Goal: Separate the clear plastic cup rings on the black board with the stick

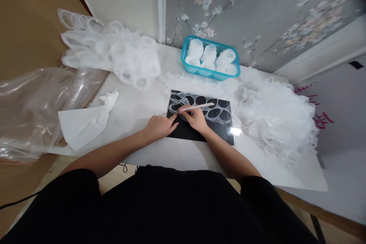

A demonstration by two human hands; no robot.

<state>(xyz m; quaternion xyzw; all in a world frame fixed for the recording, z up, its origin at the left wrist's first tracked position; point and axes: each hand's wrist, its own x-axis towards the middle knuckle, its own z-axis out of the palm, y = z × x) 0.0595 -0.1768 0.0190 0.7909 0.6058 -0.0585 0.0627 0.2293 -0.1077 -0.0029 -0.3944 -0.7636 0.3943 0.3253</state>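
A black mat [188,131] lies on the white table in front of me, with a clear plastic sheet of joined rings [213,113] spread over it. My right hand [196,118] is closed round a thin pale stick [197,107], whose tip meets the rings at the mat's left part. My left hand [160,125] rests on the mat's left edge, fingers curled, index finger pointing at the rings near the stick's tip.
A turquoise basket [209,71] of stacked clear ring pieces stands at the back. Heaps of clear plastic rings lie at back left [114,51] and at right [274,118]. A white paper sheet [82,122] and a clear plastic bag [34,106] lie at left.
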